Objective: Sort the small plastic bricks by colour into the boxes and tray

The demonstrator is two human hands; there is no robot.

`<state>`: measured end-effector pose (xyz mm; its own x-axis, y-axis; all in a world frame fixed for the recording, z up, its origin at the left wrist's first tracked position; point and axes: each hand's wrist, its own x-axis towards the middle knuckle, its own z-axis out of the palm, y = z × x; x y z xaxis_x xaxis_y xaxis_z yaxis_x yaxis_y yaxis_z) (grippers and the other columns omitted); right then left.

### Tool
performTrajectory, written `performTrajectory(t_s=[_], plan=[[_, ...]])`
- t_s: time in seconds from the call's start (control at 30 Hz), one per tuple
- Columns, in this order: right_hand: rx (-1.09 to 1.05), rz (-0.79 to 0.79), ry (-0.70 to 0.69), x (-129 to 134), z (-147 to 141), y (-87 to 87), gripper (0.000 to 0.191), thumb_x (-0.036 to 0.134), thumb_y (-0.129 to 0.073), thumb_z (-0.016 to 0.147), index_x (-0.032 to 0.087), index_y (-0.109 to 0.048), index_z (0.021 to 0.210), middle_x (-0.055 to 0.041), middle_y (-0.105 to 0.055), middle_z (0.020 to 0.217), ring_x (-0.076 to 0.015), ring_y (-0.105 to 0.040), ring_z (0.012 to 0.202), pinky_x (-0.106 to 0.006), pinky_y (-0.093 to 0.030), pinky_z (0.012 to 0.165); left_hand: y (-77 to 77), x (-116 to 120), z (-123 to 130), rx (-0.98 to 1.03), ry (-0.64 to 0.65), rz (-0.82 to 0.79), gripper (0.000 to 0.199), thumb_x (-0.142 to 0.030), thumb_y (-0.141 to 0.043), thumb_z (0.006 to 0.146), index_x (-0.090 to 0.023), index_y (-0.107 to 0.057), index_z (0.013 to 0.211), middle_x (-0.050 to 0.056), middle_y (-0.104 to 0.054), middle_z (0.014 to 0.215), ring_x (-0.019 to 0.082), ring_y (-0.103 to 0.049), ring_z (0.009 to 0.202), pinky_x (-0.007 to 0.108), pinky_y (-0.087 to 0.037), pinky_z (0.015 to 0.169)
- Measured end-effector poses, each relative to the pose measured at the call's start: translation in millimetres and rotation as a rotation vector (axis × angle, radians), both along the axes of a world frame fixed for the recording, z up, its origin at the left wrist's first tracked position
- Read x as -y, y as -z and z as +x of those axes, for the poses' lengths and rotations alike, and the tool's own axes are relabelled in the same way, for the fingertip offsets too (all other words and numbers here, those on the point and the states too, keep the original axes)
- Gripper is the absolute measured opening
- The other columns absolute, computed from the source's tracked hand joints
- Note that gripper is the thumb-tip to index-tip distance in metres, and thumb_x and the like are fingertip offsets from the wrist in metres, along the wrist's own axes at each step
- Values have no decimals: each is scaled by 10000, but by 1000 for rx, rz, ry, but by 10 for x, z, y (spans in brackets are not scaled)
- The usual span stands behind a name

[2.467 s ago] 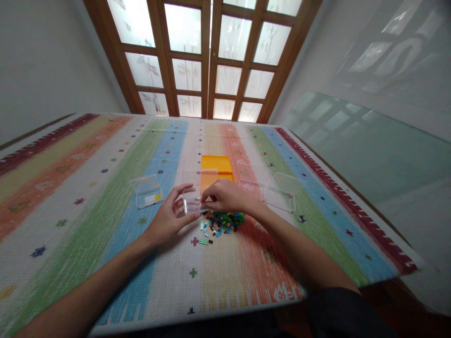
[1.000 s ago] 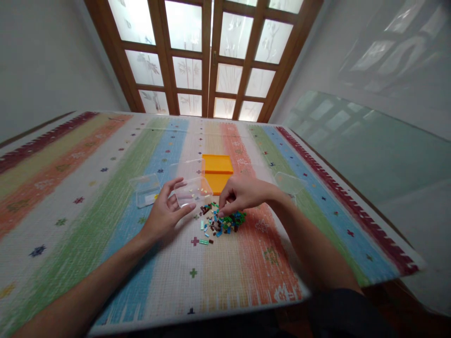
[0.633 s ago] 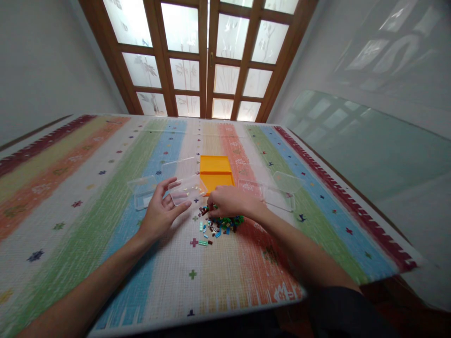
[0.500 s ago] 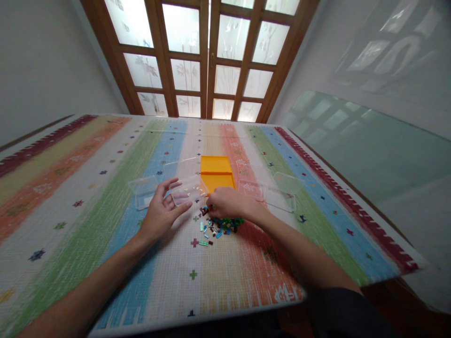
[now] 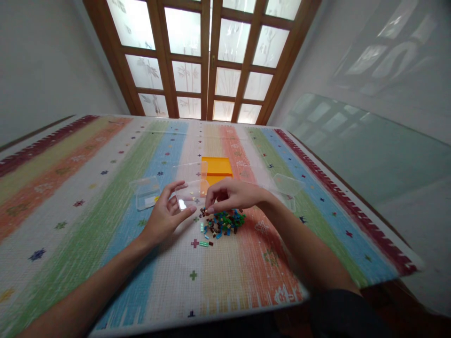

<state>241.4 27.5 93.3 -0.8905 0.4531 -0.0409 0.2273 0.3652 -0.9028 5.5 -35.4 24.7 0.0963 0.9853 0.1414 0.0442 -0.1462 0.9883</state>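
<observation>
My left hand point(image 5: 168, 210) holds a clear plastic box point(image 5: 190, 191) by its near left side, thumb in front and fingers behind. A few small pale pieces lie inside the box, and its clear lid stands up at the back. Just right of it, my right hand point(image 5: 230, 195) hovers over a pile of small building bricks point(image 5: 225, 223) in green, blue, brown and tan. Its thumb and forefinger are pinched together; whatever is between them is too small to make out. Loose bricks lie at the pile's left edge, among them a pale green brick point(image 5: 203, 243).
Behind my hands lies an open yellow case point(image 5: 216, 165). One open clear box point(image 5: 146, 201) stands left of my left hand, with something white and yellow inside. Another clear box point(image 5: 289, 185) sits to the right, partly behind my right forearm. A striped tablecloth point(image 5: 176, 291) covers the table.
My right hand has lifted and drawn back slightly, uncovering more of the brick pile. My left hand has shifted a little right with the clear box.
</observation>
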Motion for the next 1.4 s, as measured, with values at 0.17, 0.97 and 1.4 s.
performTrajectory(t_s=[0.17,0.97,1.4], plan=[[-127,11,94,-46,-20,76,270,394,-780,843,138,-695,855,45,-611,666,-67,-456,545,-211,-361,516,9,34,24,-17,57,5,659,-318,-844,755,-275,-510,1321,107,-576,1452,227,-729,1074,452,-606,1008],[281,728,195,96,-181,113,63,141,-701,913,172,-743,949,-37,-758,939,-143,-622,833,-260,-374,726,106,41,21,79,177,-24,668,-286,-871,764,-266,-519,1332,107,-586,1443,229,-727,1124,383,-615,986],[142,677,214,77,-25,-50,132,188,-613,945,177,-744,930,-37,-754,913,-132,-621,799,-259,-412,756,103,15,13,33,130,-5,660,-321,-865,758,-272,-532,1325,119,-566,1479,235,-725,1115,436,-607,1008]])
